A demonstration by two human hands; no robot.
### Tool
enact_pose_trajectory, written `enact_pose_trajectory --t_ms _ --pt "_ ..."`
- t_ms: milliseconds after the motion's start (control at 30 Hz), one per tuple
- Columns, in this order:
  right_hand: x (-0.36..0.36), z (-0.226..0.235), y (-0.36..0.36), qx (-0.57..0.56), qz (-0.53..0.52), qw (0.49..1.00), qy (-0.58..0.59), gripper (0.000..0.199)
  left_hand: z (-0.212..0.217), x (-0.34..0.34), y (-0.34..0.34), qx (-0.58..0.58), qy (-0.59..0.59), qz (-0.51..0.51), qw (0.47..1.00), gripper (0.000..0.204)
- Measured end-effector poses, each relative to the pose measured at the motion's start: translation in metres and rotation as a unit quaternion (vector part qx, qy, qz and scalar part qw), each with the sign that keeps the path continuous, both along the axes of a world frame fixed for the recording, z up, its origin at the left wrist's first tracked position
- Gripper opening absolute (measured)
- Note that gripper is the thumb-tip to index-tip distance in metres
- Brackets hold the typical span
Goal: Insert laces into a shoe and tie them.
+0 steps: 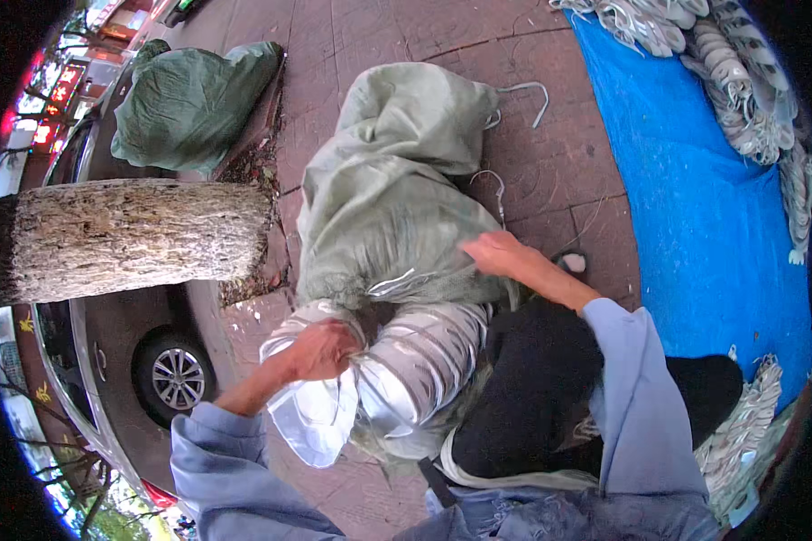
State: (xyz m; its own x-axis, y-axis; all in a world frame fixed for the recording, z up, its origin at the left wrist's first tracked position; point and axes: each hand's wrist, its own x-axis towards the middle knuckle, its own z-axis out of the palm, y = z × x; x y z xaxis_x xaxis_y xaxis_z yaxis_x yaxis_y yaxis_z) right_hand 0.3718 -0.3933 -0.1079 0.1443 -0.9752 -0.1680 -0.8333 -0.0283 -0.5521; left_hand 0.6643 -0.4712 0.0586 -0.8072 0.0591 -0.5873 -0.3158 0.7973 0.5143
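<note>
A large grey-green woven sack [397,198] lies on the pavement in front of me, its near end gathered over two thick bundles of grey and white layered strips [429,352]. My left hand [323,350] is closed against the left bundle, just below the sack's edge; what its fingers hold is hidden. A shiny white sheet-like piece [311,428] hangs below that hand. My right hand [492,252] is closed at the sack's right side, and I cannot make out what is in its fingers. White ties [397,284] lie across the sack's gathered end.
A tree trunk [135,239] stands at the left, with a dark green covered heap [194,108] beyond it. A parked dark car [122,361] is behind the trunk. On the right, a blue tarp [695,207] carries more strip bundles [735,90]. My black-clad leg [532,388] is beside the sack.
</note>
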Motion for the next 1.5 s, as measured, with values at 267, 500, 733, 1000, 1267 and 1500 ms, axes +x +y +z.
enact_pose_trajectory --t_ms 267,500,733,1000,1267,1500 --pt "-0.053 0.001 -0.007 -0.099 -0.152 0.967 0.176 0.015 0.159 0.056 -0.010 -0.244 0.108 0.317 0.910 0.020" --pt "0.003 0.087 -0.018 -0.282 -0.090 0.952 -0.076 0.015 0.295 0.080 -0.017 0.016 0.450 0.576 0.682 0.028" --pt "0.047 0.226 0.052 -0.324 0.261 0.902 -0.117 0.034 0.314 0.020 -0.057 -0.290 0.242 0.503 0.777 0.024" --pt "0.102 0.135 0.071 0.006 0.344 0.938 0.029 0.037 0.282 -0.061 -0.040 -0.117 0.316 0.543 0.769 0.012" --pt "-0.031 0.268 0.100 -0.234 0.129 0.929 -0.256 0.020 0.194 -0.075 -0.031 0.087 0.317 0.583 0.743 0.005" --pt "-0.054 0.282 0.022 -0.214 0.024 0.922 -0.323 0.060 0.166 -0.087 0.010 0.246 0.349 0.586 0.689 0.009"
